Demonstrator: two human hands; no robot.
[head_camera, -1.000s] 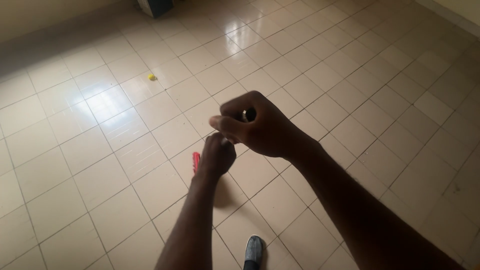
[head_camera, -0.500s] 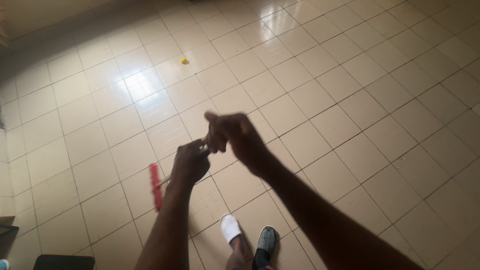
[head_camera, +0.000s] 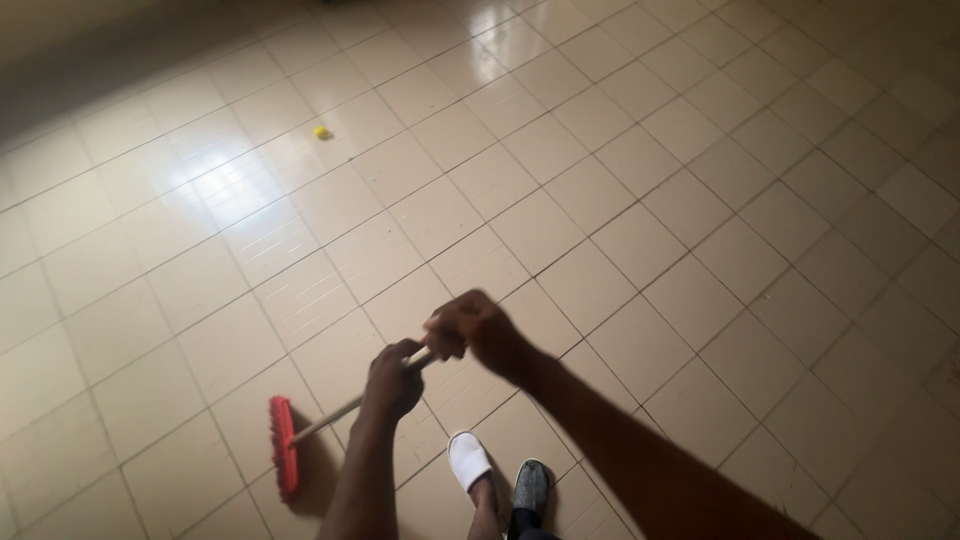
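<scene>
Both my hands grip the pale handle (head_camera: 335, 413) of a broom. My left hand (head_camera: 393, 380) holds it lower down, my right hand (head_camera: 470, 328) closes over its top end. The red broom head (head_camera: 284, 446) rests on the tiled floor (head_camera: 620, 200) at the lower left, in front of my feet. A small yellow object (head_camera: 321, 132) lies on the tiles further off, at the upper left.
My two feet show at the bottom, one in a white slipper (head_camera: 468, 460), the other in a dark shoe (head_camera: 530, 487). A shadowed strip (head_camera: 90, 70) runs along the upper left. Light glares off the beige tiles.
My hands have dropped lower in the view and the red broom head has come more into sight at the lower left. The view has shifted over the floor.
</scene>
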